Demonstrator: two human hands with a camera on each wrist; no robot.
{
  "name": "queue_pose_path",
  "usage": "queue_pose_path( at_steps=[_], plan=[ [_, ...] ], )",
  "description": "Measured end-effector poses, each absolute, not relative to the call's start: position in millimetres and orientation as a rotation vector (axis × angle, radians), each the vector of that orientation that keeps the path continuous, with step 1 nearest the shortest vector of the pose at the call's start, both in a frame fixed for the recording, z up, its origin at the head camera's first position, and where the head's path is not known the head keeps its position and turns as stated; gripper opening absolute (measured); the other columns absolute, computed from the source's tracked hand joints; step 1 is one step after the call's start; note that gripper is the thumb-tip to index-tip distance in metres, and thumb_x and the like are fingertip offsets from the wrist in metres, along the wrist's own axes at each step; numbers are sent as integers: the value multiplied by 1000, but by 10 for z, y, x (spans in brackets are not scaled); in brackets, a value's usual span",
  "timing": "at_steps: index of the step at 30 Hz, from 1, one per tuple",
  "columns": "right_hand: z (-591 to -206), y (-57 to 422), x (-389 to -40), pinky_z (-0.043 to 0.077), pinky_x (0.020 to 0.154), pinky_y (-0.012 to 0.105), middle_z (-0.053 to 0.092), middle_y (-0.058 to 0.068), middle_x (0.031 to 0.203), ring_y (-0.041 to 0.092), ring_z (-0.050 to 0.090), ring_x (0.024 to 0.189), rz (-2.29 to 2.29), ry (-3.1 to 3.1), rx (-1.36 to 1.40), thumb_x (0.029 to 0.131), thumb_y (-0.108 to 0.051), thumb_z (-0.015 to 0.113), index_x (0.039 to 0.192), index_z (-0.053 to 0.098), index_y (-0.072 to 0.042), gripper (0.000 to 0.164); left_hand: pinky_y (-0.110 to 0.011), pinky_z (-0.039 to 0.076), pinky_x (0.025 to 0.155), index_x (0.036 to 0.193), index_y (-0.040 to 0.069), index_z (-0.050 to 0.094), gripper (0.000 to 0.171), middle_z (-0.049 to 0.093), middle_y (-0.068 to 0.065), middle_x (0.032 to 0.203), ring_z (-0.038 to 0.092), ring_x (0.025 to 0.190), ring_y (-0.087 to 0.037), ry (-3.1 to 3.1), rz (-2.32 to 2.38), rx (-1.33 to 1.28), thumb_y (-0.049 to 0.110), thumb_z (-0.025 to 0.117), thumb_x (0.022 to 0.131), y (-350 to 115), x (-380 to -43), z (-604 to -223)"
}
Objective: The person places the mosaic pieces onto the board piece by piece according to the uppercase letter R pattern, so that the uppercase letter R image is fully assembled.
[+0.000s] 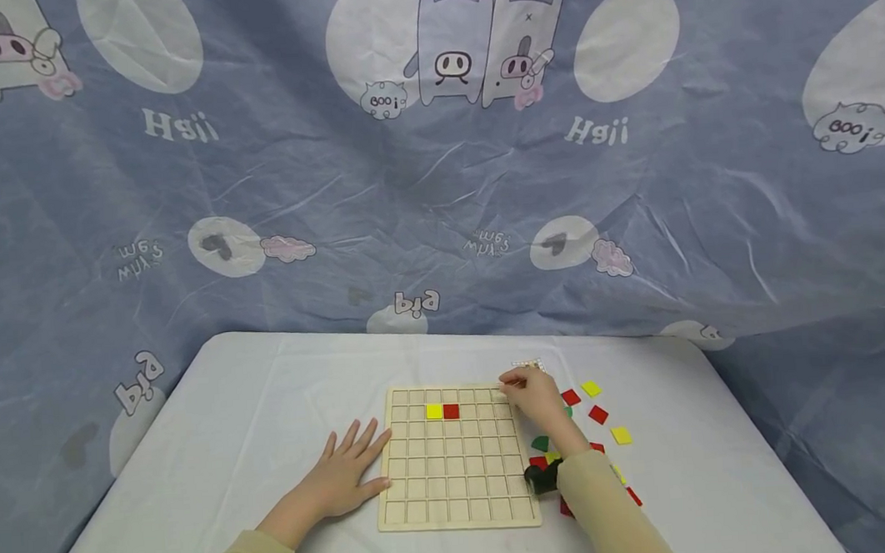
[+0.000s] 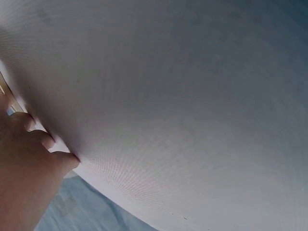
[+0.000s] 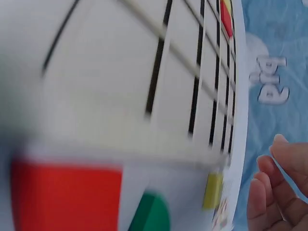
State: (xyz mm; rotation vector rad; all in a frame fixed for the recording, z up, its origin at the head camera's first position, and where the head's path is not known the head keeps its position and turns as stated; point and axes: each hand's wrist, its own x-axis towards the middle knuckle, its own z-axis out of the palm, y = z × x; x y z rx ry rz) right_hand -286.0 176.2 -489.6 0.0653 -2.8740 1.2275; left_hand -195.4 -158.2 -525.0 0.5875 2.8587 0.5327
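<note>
A pale wooden grid board (image 1: 447, 468) lies on the white table. In its second row a yellow square tile (image 1: 434, 411) and a red square tile (image 1: 451, 411) sit side by side. My left hand (image 1: 344, 475) rests flat with fingers spread, fingertips and thumb at the board's left edge. Over the board's far right corner is my right hand (image 1: 535, 397), fingers bent and fingertips close together. In the right wrist view, the right fingers (image 3: 284, 192) are loosely curved, with nothing visible between them.
Loose red, yellow and green pieces lie right of the board, among them a red tile (image 1: 598, 414), a yellow tile (image 1: 620, 436) and a green piece (image 1: 540, 443). My right forearm hides some. A small printed card (image 1: 528, 363) lies behind the right hand. A patterned cloth (image 1: 438, 185) hangs behind the table.
</note>
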Motion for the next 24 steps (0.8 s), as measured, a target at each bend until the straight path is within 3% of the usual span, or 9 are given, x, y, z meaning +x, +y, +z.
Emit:
queue_pose_path(
  at_steps=[10,24],
  plan=[
    [-5044,2092,-2889,54,80,42,68,15,107,26,63,94,1071,-3000,-56,86,-11,75,111,73,-3,27,-68,9,118,155,22,31,74,21,-10,164,13,152,-40,2842,528,585,57,53,95,-1571,-1952,-5273],
    [-5129,2085,-2900,52,76,34,65,11,98,21,58,85,1092,-2979,-149,80,-10,81,106,73,-4,27,-67,9,118,156,24,30,75,21,-8,165,13,153,-38,2854,503,574,60,52,94,-1587,-1973,-5299]
  ],
)
